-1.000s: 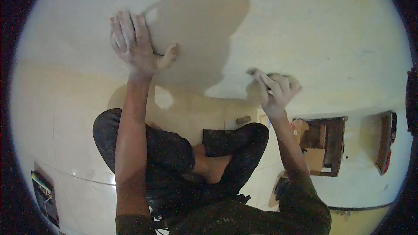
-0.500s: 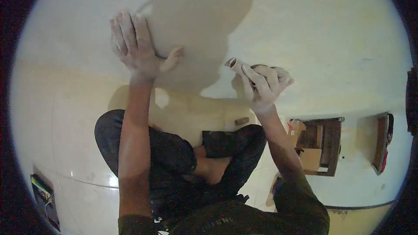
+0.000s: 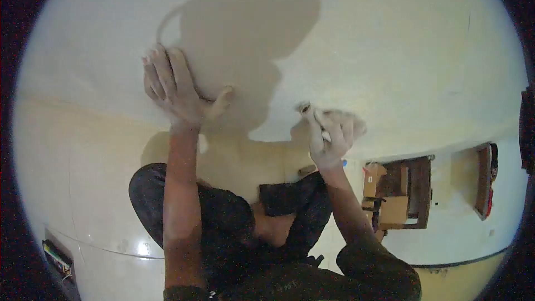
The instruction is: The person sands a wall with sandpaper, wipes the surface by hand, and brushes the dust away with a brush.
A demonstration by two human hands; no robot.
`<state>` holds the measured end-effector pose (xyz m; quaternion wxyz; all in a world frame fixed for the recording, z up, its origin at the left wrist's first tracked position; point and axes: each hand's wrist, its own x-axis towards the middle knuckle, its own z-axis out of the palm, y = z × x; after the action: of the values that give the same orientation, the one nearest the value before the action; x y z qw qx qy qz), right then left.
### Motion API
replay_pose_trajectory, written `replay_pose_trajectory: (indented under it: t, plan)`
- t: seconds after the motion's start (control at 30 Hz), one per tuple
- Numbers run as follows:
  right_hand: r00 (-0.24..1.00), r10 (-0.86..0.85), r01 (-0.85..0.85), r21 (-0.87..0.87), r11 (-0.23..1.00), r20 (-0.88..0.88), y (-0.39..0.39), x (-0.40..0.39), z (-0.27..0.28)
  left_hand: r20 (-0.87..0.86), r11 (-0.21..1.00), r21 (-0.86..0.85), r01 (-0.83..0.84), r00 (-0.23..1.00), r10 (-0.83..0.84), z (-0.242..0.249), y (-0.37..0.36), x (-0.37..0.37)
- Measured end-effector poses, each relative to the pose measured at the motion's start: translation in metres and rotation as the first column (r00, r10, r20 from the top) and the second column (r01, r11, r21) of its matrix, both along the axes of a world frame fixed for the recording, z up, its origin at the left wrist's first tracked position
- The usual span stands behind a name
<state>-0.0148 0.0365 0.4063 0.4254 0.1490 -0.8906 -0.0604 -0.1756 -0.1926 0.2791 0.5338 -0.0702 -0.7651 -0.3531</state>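
Note:
My left hand rests flat against the pale wall, fingers stretched up and thumb out to the side. White dust coats both hands. My right hand is closed around a rolled piece of sandpaper and presses it to the wall; one curled end shows beside my index finger, and the rest is hidden under my fingers. The right hand is slightly blurred.
My crossed legs are on the shiny tiled floor close to the wall. A small block lies near my right knee. Cardboard boxes sit in a wooden shelf at right. Dark shadows fall on the wall.
Both hands have come lower down the wall, the right one with the sandpaper roll in it. The whole view has shifted slightly too.

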Motion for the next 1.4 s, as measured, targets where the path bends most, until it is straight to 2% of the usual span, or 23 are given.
replay_pose_trajectory:
  t: [0.07, 0.2, 0.33, 0.4, 0.53, 0.63, 0.77, 0.8, 0.9, 0.93, 1.03, 1.13, 1.23, 1.33, 1.4]
  plan:
    - [0.997, -0.074, 0.074, 0.019, 0.997, 0.020, 0.000, 0.007, 0.003, -0.032, 1.000, 0.014, -0.006, 0.999, 0.006, 0.008, -0.007, -0.011]
    - [0.999, 0.035, -0.035, 0.022, 0.999, 0.005, -0.036, -0.038, 0.049, -0.053, 1.000, 0.011, 0.007, 0.999, -0.006, 0.018, 0.001, -0.017]
    - [0.997, 0.066, -0.065, 0.019, 0.998, -0.041, -0.032, -0.039, 0.056, -0.035, 1.000, -0.017, -0.005, 0.999, 0.004, 0.012, -0.002, -0.019]
    - [0.997, 0.034, -0.031, 0.044, 0.999, -0.069, -0.016, -0.023, 0.049, -0.030, 0.999, 0.053, 0.001, 1.000, 0.001, 0.012, 0.000, -0.017]
    - [0.992, 0.124, -0.122, 0.116, 0.986, -0.015, -0.024, -0.034, 0.068, -0.017, 0.992, 0.123, 0.020, 1.000, -0.018, 0.024, 0.001, -0.011]
    - [0.990, 0.113, -0.104, 0.105, 0.989, -0.082, -0.042, -0.045, 0.083, -0.020, 0.996, 0.091, 0.011, 1.000, -0.009, 0.021, 0.002, -0.010]
    - [0.998, 0.055, -0.056, -0.021, 0.998, -0.037, 0.015, -0.008, 0.060, -0.015, 0.998, 0.064, -0.010, 1.000, 0.011, 0.020, 0.001, -0.006]
    - [0.999, 0.017, -0.012, 0.106, 0.994, -0.045, 0.003, -0.010, 0.073, -0.020, 0.997, 0.079, -0.015, 1.000, 0.017, 0.021, 0.003, -0.007]
    - [0.997, 0.076, -0.071, 0.143, 0.987, -0.034, -0.021, -0.033, 0.087, -0.046, 0.995, 0.101, 0.000, 0.999, 0.005, 0.026, 0.009, -0.003]
    - [0.982, 0.127, -0.108, 0.141, 0.984, -0.136, -0.036, -0.046, 0.093, -0.062, 0.994, 0.110, -0.005, 0.998, 0.012, 0.028, 0.010, -0.005]
    - [0.996, 0.058, -0.050, 0.111, 0.993, -0.068, -0.029, -0.040, 0.085, 0.010, 0.996, 0.082, -0.025, 1.000, 0.025, 0.021, 0.009, -0.002]
    - [0.985, 0.058, -0.023, 0.210, 0.977, -0.163, -0.027, -0.026, 0.082, 0.027, 0.998, 0.036, -0.050, 0.998, 0.049, 0.019, 0.008, -0.003]
    - [0.993, 0.036, -0.025, 0.100, 0.995, -0.110, -0.022, -0.030, 0.092, 0.006, 0.996, 0.084, -0.010, 1.000, 0.010, 0.016, 0.018, -0.002]
    - [0.989, 0.070, -0.065, 0.046, 0.997, -0.132, -0.041, -0.046, 0.101, -0.005, 0.995, 0.098, -0.002, 1.000, 0.002, 0.009, 0.020, -0.004]
    - [0.993, 0.036, -0.034, 0.023, 0.999, -0.116, -0.020, -0.027, 0.074, -0.002, 0.995, 0.088, 0.038, 0.999, -0.038, 0.006, 0.021, -0.004]
